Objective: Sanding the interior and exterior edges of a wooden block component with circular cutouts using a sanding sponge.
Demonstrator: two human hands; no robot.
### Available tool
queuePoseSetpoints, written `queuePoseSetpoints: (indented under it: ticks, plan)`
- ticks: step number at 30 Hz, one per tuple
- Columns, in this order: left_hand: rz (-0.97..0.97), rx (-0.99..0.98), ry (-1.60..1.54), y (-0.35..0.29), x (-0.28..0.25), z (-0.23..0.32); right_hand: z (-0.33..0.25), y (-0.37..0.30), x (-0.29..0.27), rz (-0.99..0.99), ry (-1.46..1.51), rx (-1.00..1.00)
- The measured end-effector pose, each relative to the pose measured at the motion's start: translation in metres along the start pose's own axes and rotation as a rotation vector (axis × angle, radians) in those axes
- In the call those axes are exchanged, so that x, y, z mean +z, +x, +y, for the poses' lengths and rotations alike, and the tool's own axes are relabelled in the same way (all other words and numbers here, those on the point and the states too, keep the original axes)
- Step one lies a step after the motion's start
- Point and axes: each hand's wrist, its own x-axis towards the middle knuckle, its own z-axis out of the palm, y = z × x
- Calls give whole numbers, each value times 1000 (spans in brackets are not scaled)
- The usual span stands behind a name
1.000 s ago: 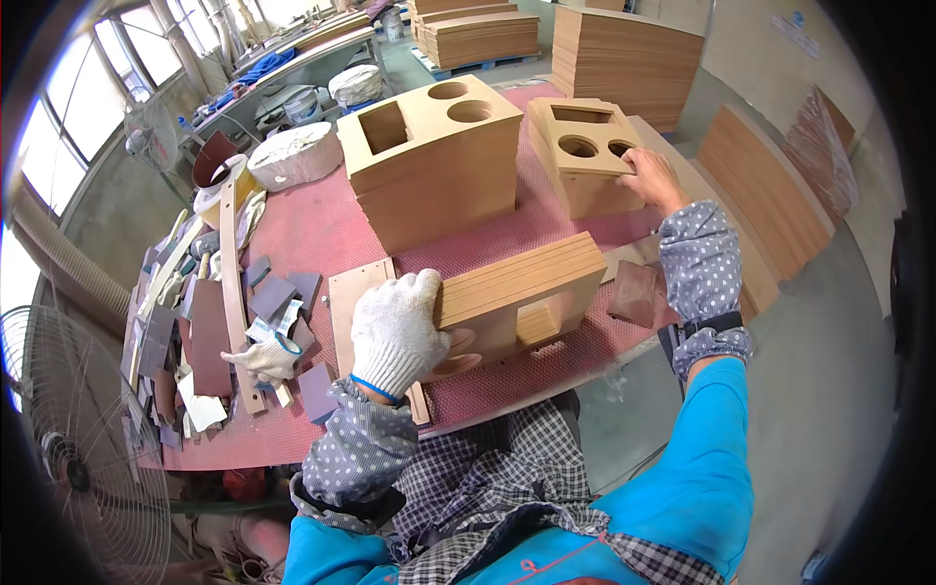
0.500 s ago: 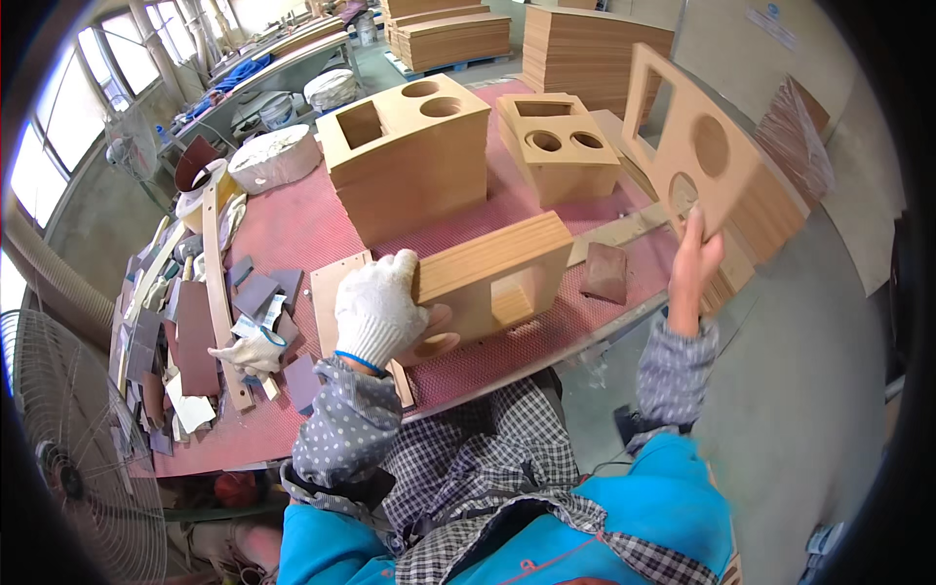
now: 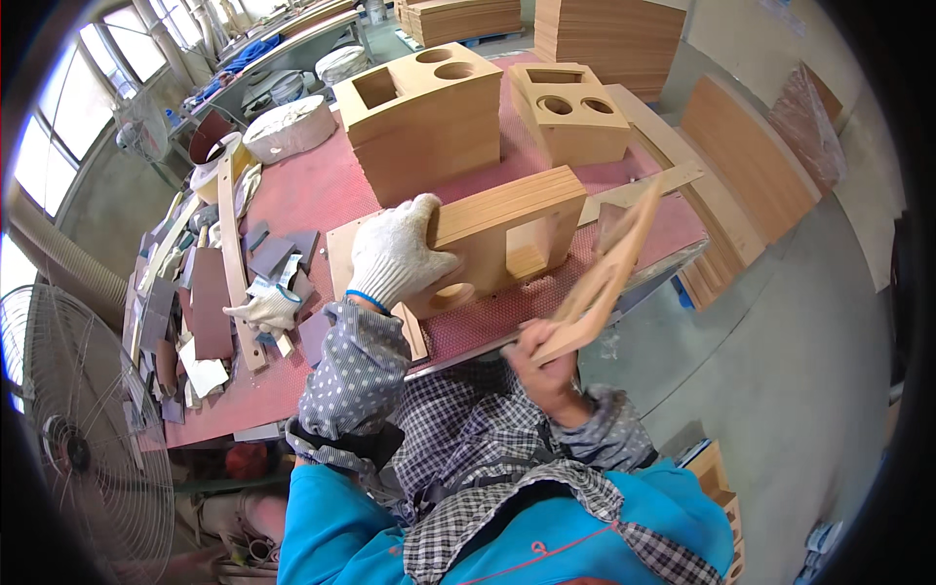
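Stack, gripped by left hand, best held steady; panel at 4 o'clock, blurred, seemingly pinched by right hand.

head: left one of two fisheyes | from the wearer's head | faces down and forward | left hand, right hand, red table near | board stack farther, toward upper edge

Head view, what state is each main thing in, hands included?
Panel bundle, standing on edge
Left hand, gloved, gripping the bundle's left end
Held panel, tilted, blurred
Right hand, bare, gripping the held panel
Taller stack, cut-outs facing up
Lower stack, cut-outs facing up
Loose glove, lying unworn
Large fan, spinning or stopped: can't tell
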Motion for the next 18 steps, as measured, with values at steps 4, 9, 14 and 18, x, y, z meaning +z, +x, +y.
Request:
queuePoseSetpoints:
  ticks: [4, 9, 14, 18]
  plan:
    - [-22, 19, -81, -1, -4, -5, 5, -39, 50, -179, -28, 208]
    - [-79, 68, -261, 0, -14, -6, 47, -53, 80, -288, 16, 293]
    - [-254, 92, -406, 0, -26, -20, 33, -23, 99, -291, 98, 428]
    - [-327, 144, -349, -2, -33, -20, 64, -16, 120, -96, -366, -17]
